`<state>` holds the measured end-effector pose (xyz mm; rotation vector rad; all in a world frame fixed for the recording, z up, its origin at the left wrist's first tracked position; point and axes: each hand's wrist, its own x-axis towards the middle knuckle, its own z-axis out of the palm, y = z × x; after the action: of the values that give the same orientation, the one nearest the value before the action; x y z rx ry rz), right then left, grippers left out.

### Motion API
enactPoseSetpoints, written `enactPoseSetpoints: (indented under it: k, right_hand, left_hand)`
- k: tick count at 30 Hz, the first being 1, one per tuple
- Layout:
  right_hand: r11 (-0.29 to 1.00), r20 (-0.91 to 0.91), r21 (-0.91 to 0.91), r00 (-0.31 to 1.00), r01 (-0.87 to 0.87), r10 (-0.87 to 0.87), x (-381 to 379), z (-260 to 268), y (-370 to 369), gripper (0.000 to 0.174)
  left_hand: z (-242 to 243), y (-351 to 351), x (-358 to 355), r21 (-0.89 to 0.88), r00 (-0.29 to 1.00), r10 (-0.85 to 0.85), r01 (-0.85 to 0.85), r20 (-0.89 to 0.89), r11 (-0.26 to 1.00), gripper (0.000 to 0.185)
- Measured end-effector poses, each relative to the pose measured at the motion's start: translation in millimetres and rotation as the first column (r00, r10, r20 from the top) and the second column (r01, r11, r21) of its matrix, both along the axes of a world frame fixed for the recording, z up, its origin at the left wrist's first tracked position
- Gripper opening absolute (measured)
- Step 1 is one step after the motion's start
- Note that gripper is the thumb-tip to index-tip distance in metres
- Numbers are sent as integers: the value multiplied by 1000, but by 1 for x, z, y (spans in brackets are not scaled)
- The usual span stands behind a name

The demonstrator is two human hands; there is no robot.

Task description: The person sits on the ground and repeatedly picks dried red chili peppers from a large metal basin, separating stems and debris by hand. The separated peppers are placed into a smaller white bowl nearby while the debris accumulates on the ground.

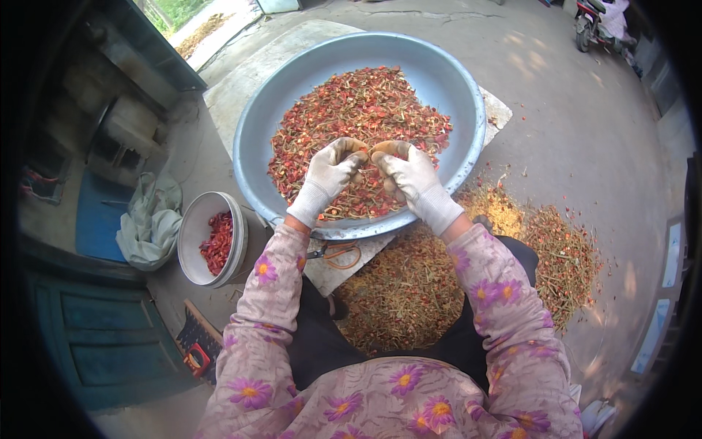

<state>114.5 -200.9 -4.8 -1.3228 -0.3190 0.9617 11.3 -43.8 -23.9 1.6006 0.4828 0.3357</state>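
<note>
Over a large blue-grey basin (439,71) heaped with cut dried red chili pieces and stems (362,110), both my hands are raised in white knit gloves with browned fingertips. My left hand (337,167) pinches a small red chili piece (364,150) between thumb and fingers. Close beside it, fingertips nearly touching, my right hand (407,171) has its thumb and fingers curled together; whether anything is in it cannot be told. To the left stands a white bucket (189,241) holding red chili pieces (218,242). Orange-handled scissors (343,255) lie just below the basin's near rim.
Piles of stems, seeds and chili bits (406,291) cover the floor between my legs and to the right (565,263). A pale sack (151,219) slumps behind the bucket. A red object (196,359) sits lower left; a parked motorbike (589,27) stands far right.
</note>
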Motion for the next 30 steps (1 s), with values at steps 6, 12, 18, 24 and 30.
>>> enactPoseSetpoints:
  k: [6,12,18,24,30]
  right_hand:
    - [998,102,-59,995,6,0,0,-6,0,24]
    - [997,307,-79,952,9,16,5,-18,4,24]
    - [998,70,18,996,56,-58,9,-11,2,18]
    - [968,-110,102,970,229,-218,18,-2,-5,16]
    - [961,-218,144,955,236,-202,21,-9,-6,23]
  left_hand:
    - [-2,-17,-1,455,998,-15,42,-63,889,17]
    - [6,-22,-3,540,991,20,55,-132,840,21]
    - [4,-24,-3,470,1000,-5,16,-26,883,32]
    - [-2,-1,-1,908,976,162,66,-145,413,36]
    - [-34,-4,22,928,942,12,328,-335,179,20]
